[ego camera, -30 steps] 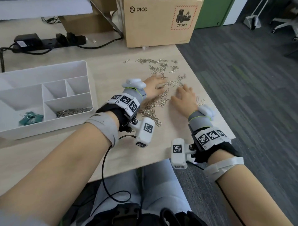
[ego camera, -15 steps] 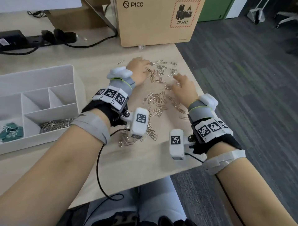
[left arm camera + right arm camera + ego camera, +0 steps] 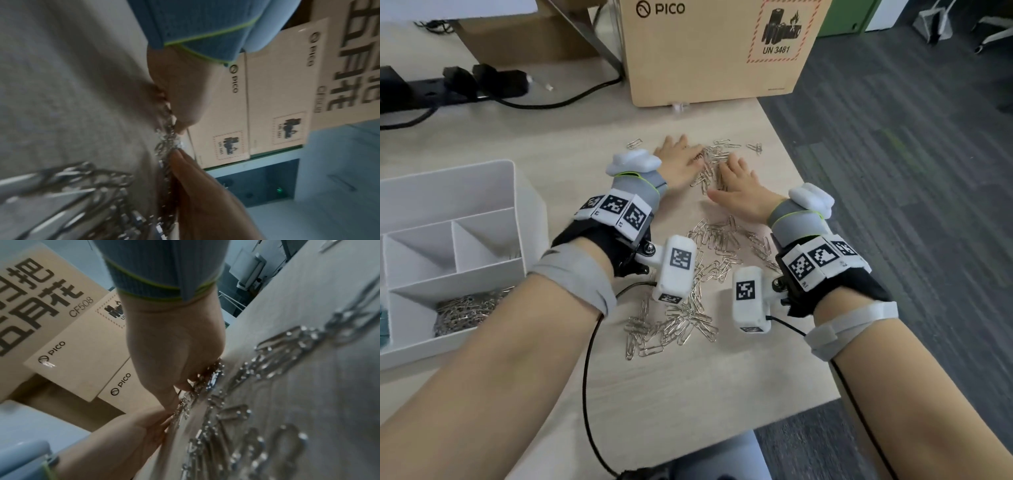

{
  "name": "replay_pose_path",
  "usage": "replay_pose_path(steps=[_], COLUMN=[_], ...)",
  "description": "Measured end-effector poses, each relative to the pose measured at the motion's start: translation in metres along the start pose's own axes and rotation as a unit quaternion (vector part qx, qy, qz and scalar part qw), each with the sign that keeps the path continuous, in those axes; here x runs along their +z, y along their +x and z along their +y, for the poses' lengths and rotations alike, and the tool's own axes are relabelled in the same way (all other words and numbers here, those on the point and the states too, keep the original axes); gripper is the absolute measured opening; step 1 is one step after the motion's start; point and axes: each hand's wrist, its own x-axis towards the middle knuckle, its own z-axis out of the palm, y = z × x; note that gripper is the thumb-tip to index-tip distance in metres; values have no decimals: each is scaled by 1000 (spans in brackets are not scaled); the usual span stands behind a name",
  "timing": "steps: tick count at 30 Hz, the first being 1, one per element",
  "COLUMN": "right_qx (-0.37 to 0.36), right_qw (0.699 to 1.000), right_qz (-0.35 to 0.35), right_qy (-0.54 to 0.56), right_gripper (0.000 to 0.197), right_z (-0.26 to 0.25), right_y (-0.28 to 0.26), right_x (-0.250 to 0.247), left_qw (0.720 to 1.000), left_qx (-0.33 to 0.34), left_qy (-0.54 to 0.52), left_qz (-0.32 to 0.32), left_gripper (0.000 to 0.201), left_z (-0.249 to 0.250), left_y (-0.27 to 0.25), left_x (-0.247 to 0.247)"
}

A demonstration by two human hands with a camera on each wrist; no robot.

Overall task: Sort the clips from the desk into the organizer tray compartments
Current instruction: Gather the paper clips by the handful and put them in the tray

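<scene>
**A:** What's on the desk (image 3: 688, 394) just now?

**B:** Both hands lie flat at its far end, fingers fairly straight, palms down on a scatter of silver paper clips (image 3: 714, 161). The left hand (image 3: 679, 164) and the right hand (image 3: 739, 188) sit close together, with a thin line of clips between them. Neither has closed round anything; they seem to be raking the clips together.

**A:** And nearer the person?

**B:** A larger loose pile of paper clips (image 3: 688, 291) lies between the wrists, spreading toward the near edge.

**A:** Where does it all go?

**B:** A white organizer tray (image 3: 517, 212) stands to the left, well apart from the hands. Its front compartment already holds a heap of sorted paper clips (image 3: 469, 308). The two small compartments behind look empty. Something teal shows at the picture's left edge, too cropped to identify.

**A:** So how far along?

**B:** Partly done, I'd judge. One batch is in; most clips visible here still lie on the desk.
</scene>
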Motion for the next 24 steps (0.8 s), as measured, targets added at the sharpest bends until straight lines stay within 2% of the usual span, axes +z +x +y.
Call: replay_pose_path(steps=[2, 4, 6, 8, 11, 16, 20, 24], right_qx=[-12, 9, 47, 85, 93, 39, 7, -20], right_qw=[998, 991, 988, 984, 985, 998, 999, 997], right_qz=[21, 84, 127, 140, 116, 57, 45, 53], right_qy=[66, 103, 79, 69, 87, -7, 22, 50], right_gripper=[39, 46, 60, 73, 80, 67, 59, 50], right_z=[-1, -2, 3, 6, 3, -9, -11, -11], right_y=[0, 5, 16, 26, 33, 36, 24, 5], right_x=[-6, -14, -17, -18, -16, -15, -15, -14], left_qw=[999, 996, 992, 992, 996, 1000, 1000, 997], left_qx=[20, 8, -36, -82, -68, 5, 27, 40], left_qy=[-35, -64, -28, -1, -7, -20, -11, -61], left_qz=[0, 66, 113, 96, 51, 12, -11, -28], left_gripper=[52, 50, 50, 53, 57, 55, 54, 55], left_z=[6, 2, -9, -19, -24, -4, 0, 3], left_y=[-3, 2, 12, 18, 21, 21, 17, 2], left_x=[-10, -19, -22, -20, -11, 3, 7, 7])
